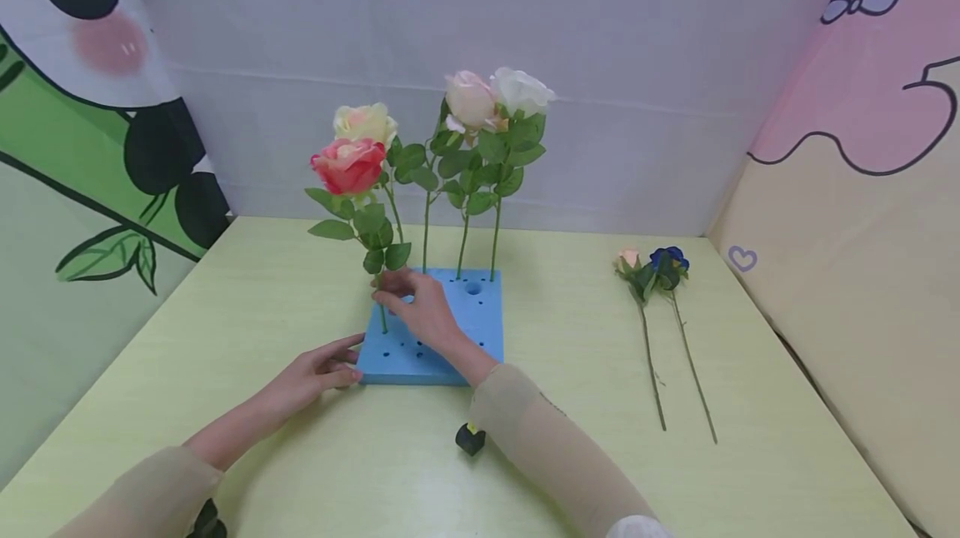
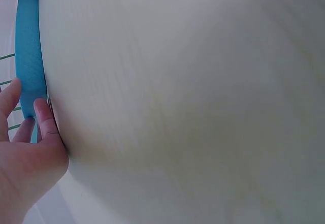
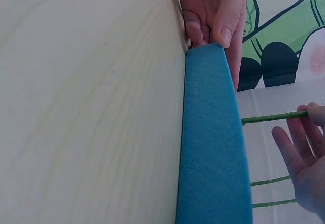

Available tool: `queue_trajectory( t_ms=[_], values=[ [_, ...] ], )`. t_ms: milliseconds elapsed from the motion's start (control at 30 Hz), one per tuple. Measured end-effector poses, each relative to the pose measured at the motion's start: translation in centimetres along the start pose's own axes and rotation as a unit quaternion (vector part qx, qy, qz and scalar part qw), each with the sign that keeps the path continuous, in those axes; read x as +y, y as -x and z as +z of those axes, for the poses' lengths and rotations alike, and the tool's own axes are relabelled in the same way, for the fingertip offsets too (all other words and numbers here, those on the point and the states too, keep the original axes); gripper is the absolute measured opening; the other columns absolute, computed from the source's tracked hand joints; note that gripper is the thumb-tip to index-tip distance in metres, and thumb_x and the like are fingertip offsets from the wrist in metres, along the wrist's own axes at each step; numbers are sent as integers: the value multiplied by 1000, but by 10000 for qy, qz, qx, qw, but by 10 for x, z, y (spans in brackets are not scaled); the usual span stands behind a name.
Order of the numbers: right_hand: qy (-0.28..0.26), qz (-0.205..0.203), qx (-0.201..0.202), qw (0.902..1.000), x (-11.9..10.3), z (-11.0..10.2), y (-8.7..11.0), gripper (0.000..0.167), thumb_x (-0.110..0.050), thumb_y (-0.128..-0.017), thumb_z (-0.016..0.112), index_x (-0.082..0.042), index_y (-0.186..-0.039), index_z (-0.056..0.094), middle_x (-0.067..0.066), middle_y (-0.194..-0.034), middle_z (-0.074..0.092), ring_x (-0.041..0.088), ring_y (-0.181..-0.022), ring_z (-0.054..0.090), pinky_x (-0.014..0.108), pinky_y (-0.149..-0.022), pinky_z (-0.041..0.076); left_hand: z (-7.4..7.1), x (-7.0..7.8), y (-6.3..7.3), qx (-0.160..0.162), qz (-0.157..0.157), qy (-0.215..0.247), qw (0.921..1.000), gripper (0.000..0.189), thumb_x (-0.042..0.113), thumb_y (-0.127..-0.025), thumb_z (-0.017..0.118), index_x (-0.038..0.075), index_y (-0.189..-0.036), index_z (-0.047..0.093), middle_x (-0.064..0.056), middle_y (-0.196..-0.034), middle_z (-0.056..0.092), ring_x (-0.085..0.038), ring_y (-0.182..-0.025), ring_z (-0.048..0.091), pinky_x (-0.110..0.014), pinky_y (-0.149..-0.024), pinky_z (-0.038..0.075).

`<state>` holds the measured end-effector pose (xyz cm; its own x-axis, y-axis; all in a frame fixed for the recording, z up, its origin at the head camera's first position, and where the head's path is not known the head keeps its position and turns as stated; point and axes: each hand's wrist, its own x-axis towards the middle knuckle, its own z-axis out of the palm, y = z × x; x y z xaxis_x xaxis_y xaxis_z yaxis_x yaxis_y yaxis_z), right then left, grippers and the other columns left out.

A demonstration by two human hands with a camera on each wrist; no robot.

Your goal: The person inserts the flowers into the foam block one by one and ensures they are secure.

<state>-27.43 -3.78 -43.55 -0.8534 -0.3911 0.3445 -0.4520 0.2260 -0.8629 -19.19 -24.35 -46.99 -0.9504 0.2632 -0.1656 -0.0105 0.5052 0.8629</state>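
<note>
My right hand [image 1: 423,309] pinches the green stem [image 3: 274,118] of a coral-pink rose [image 1: 348,166] between thumb and fingers. The foot of that stem meets a hole on the left of a blue foam block [image 1: 431,373]. At the block's front left corner, my left hand [image 1: 318,376] holds it, thumb by the corner and fingers along the side. Behind the coral rose stands a pale yellow rose [image 1: 367,122]. A pale pink rose [image 1: 470,99] and a white rose [image 1: 522,92] rise from the block's back edge, their leaves overlapping.
On the table [image 1: 570,438] to the right lie a small peach rose [image 1: 628,257] and a dark blue rose [image 1: 669,258] with thin stems. A small black object [image 1: 470,440] shows by the right sleeve. A pale cloth [image 1: 637,163] hangs behind, with printed panels on both sides.
</note>
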Motion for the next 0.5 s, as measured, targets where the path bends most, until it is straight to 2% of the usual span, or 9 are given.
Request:
queue_trajectory(
  t_ms=[233, 500],
  values=[
    [64, -25, 10, 10000, 0, -1, 0, 25, -23, -96, 65, -10, -118, 67, 6, -113, 73, 9, -86, 67, 19, -69, 54, 0, 0, -1, -37, -107, -60, 9999, 70, 35, -96, 63, 13, -155, 33, -18, -139, 54, -19, -113, 61, -43, -99, 45],
    [45, 10, -27, 10000, 1, -2, -1, 24, -24, -97, 65, -12, -117, 67, 4, -112, 72, 6, -85, 65, 18, -69, 53, 0, -1, -2, -55, -134, -56, 9999, 69, 35, -97, 62, 14, -155, 32, -17, -138, 54, -18, -112, 60, -41, -97, 44]
  ],
)
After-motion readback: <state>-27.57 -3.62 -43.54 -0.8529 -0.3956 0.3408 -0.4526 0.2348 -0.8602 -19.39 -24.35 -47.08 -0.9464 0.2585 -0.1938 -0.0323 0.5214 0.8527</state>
